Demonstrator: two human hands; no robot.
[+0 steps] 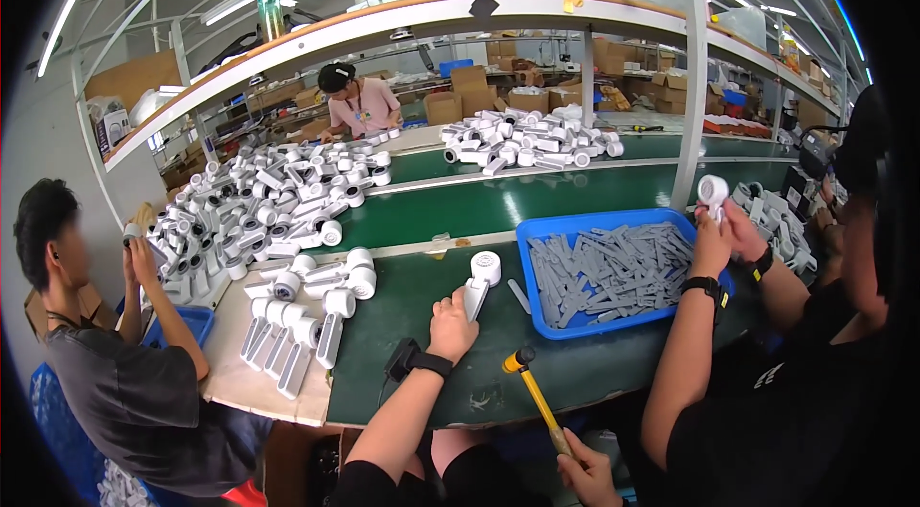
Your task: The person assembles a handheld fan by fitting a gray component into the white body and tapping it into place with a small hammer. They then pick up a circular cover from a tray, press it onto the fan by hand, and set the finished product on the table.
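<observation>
My left hand is closed around the handle of a white handheld fan, which lies on the dark green work surface with its round grilled head pointing away from me. At the near edge, my right hand grips a hammer by the lower end of its yellow handle. The hammer's dark-faced head is raised near the table edge, apart from the fan. Beyond it stands a blue tray filled with grey plastic strips. One loose grey strip lies between the fan and the tray.
Several white fans sit on the pale board to the left, with a large heap behind them. Another heap lies across the green belt. Co-workers sit left, right and far; the right one holds a fan. A metal post stands behind the tray.
</observation>
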